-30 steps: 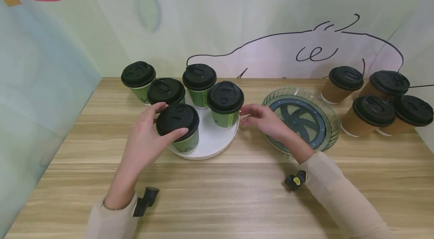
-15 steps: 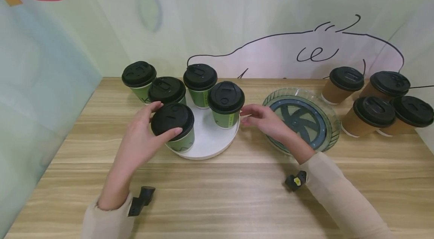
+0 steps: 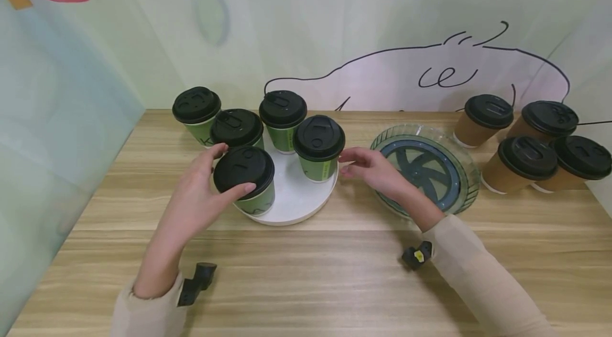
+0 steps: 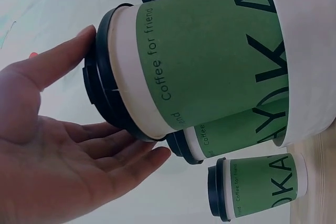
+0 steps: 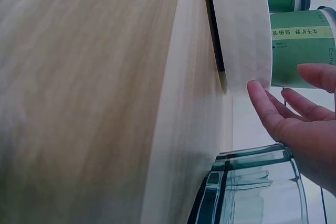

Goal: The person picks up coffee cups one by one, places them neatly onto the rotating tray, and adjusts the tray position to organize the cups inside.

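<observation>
In the head view, my left hand point(image 3: 196, 201) has its thumb and fingers about the black lid of a green paper coffee cup point(image 3: 260, 201). The cup is upright at the front left of a round white stand point(image 3: 301, 204). The left wrist view has the thumb tip on the lid point(image 4: 102, 77) and the other fingers at its opposite side. My right hand point(image 3: 373, 169) is at the stand's right edge, beside another green cup point(image 3: 317, 167). Seen from the right wrist, one fingertip point(image 5: 255, 87) meets the stand's rim, fingers loosely extended.
Two more lidded green cups point(image 3: 282, 137) point(image 3: 251, 141) are at the back of the stand, and one point(image 3: 198, 129) is on the table behind left. A ribbed clear green dish point(image 3: 470, 188) lies under my right forearm. Several brown lidded cups point(image 3: 502, 175) cluster at the right.
The front green cup has shifted slightly left on the stand, together with my left hand. My right hand has stayed in place.
</observation>
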`<state>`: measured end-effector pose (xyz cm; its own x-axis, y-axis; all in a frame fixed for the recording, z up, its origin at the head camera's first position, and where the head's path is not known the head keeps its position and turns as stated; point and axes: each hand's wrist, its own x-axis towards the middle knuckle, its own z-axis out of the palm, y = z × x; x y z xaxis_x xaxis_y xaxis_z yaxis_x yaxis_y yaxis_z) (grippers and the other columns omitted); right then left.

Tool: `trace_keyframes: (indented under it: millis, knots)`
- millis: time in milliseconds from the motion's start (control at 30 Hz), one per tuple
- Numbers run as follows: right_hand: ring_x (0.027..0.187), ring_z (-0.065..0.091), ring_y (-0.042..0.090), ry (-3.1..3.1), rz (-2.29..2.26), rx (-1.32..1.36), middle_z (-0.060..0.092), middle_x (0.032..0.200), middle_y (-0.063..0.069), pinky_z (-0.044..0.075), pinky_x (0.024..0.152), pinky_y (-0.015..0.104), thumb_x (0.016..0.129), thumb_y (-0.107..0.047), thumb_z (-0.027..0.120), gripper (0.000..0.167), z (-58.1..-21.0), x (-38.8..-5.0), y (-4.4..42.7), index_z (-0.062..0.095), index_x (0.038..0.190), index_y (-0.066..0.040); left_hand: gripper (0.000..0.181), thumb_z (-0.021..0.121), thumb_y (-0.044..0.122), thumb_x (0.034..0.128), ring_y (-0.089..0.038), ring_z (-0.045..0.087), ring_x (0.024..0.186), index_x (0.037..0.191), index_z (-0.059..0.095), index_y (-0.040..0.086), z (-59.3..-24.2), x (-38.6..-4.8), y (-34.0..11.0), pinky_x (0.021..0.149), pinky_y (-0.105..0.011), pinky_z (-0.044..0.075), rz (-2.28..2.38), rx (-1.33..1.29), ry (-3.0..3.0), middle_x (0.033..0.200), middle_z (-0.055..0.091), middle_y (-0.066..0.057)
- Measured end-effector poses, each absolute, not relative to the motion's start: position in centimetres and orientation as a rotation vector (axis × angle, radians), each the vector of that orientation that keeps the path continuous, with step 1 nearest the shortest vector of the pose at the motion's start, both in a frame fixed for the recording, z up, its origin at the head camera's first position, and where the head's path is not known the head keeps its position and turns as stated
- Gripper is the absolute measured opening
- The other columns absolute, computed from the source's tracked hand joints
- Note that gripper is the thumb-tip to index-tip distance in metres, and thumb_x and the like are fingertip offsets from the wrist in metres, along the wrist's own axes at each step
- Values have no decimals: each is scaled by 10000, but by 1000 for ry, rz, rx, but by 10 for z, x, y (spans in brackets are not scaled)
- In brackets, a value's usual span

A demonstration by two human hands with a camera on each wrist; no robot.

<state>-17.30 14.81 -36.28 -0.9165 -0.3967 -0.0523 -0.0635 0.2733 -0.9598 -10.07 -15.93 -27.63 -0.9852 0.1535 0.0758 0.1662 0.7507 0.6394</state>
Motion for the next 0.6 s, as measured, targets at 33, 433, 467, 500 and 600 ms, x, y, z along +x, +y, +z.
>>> trace_keyframes:
  millis: [33,433,467,500,600]
  knots:
    - [1013,581,281,2255,-1691,-412,525,1222,196,489,844,342,914,-31,507,337,-362,-173,148,493,1241,46,815,705,313,802,-419,354,1205,1393,265,-36,-276,-101,-160,956,-546,326,-1072,-268,-2923,1392,329,-226]
    - [1063,556,310,2236,-1714,-428,498,1272,187,476,866,373,894,-14,547,390,-363,-174,146,476,1274,36,811,630,409,845,-476,337,1202,1426,226,14,-272,-100,-172,924,-597,321,-1130,-259,-2886,1414,298,-221]
    - [1065,554,310,2236,-1714,-430,501,1271,184,476,867,373,891,-15,553,394,-363,-174,146,477,1275,33,789,624,396,853,-478,341,1198,1421,238,9,-272,-100,-173,927,-593,321,-1131,-264,-2870,1407,307,-224]
    - [1069,552,316,2234,-1715,-432,501,1271,185,475,868,374,890,-15,553,396,-363,-174,146,476,1276,34,764,619,377,862,-481,344,1194,1415,249,1,-271,-101,-174,932,-589,320,-1132,-273,-2851,1398,316,-229]
    - [1074,547,328,2233,-1714,-436,497,1271,193,474,870,371,890,-10,550,398,-363,-175,146,472,1277,37,693,611,315,881,-465,353,1196,1389,287,-28,-270,-102,-176,955,-564,319,-1132,-303,-2785,1373,348,-240]
